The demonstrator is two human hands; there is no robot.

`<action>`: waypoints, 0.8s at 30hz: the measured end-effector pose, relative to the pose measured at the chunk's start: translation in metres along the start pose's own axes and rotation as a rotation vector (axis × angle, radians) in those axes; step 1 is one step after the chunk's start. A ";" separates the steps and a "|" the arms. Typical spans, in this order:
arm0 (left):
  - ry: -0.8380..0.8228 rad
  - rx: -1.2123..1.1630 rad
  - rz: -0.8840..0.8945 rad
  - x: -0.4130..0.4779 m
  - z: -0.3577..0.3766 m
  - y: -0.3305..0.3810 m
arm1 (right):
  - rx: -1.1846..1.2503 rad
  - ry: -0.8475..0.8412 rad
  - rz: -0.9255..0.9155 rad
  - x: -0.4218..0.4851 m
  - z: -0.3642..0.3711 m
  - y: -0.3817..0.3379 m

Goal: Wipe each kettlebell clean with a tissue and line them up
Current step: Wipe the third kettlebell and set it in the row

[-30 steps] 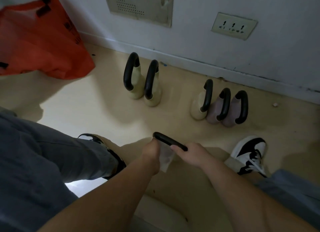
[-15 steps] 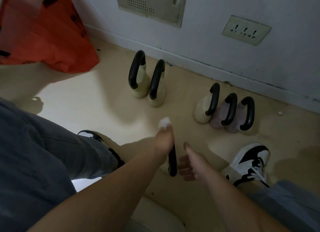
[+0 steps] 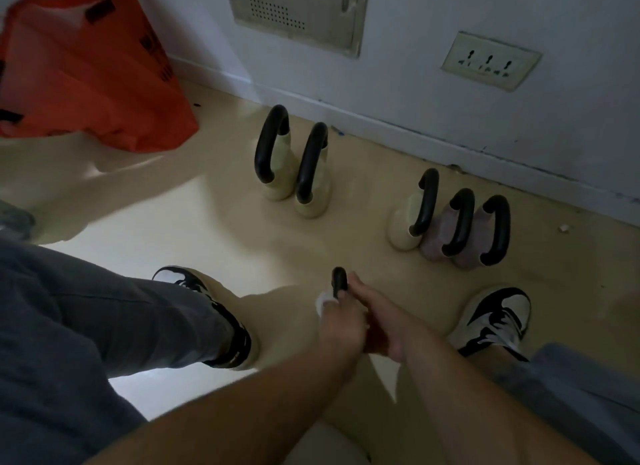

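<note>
Low over a beige floor (image 3: 173, 222), left hand (image 3: 341, 326) curled round a white tissue (image 3: 322, 303), pressed against the black handle of a kettlebell (image 3: 339, 281); its body hidden beneath the hands. Right hand (image 3: 384, 322) tight against the left, fingers reaching the same handle; grip impossible to tell. Straight ahead of the hands, two cream kettlebells (image 3: 280, 184), touching. Ahead and to the right, a row of three (image 3: 403, 229): one cream, two mauve. Far ahead to the left, an orange bag (image 3: 86, 66).

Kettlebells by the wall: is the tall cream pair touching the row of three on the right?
Apart. The head view shows a strip of bare floor between the cream pair and the row of three.
</note>
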State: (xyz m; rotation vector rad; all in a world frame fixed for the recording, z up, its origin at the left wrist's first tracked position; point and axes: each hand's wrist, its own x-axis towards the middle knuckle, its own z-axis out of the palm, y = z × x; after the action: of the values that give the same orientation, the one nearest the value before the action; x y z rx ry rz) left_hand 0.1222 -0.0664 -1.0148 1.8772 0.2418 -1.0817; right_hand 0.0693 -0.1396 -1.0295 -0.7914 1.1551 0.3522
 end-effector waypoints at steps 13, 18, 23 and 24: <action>-0.174 0.917 0.368 -0.017 -0.030 -0.062 | 0.152 0.020 0.013 0.002 0.001 0.012; -0.229 0.473 0.055 0.025 -0.012 0.043 | 0.289 0.021 -0.022 0.006 0.017 0.018; -0.361 0.753 0.189 0.019 -0.029 0.020 | 0.348 0.031 -0.065 0.006 0.023 0.024; -0.351 0.793 0.253 0.005 -0.038 0.004 | 0.335 0.019 -0.045 0.004 0.024 0.023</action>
State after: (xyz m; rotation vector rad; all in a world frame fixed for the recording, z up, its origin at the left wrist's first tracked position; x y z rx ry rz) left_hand 0.1500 -0.0396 -1.0093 2.2474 -0.7069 -1.4202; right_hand 0.0729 -0.1076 -1.0376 -0.5267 1.1742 0.1086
